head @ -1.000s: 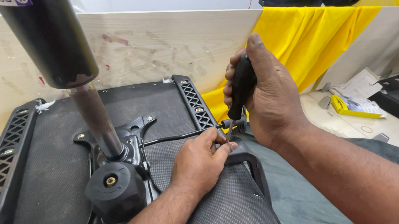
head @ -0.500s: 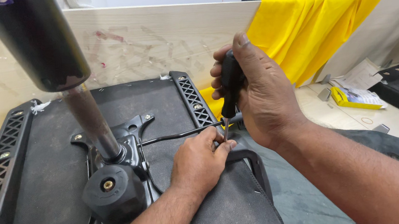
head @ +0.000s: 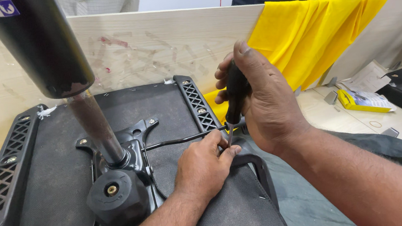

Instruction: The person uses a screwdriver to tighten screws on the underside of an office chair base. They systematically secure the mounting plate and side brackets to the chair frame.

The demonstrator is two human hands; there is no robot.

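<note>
Gripping the screwdriver [head: 235,95] upright, the right hand [head: 264,102] has barely shifted over the last second; its tip stays at the seat's [head: 46,191] near right edge, where the left hand [head: 206,164] pinches something too small to identify beside the lever [head: 179,140].

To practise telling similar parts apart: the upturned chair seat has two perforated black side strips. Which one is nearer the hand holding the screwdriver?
The strip along the seat's far right edge, just left of the right hand. The other strip lies along the left edge.
</note>
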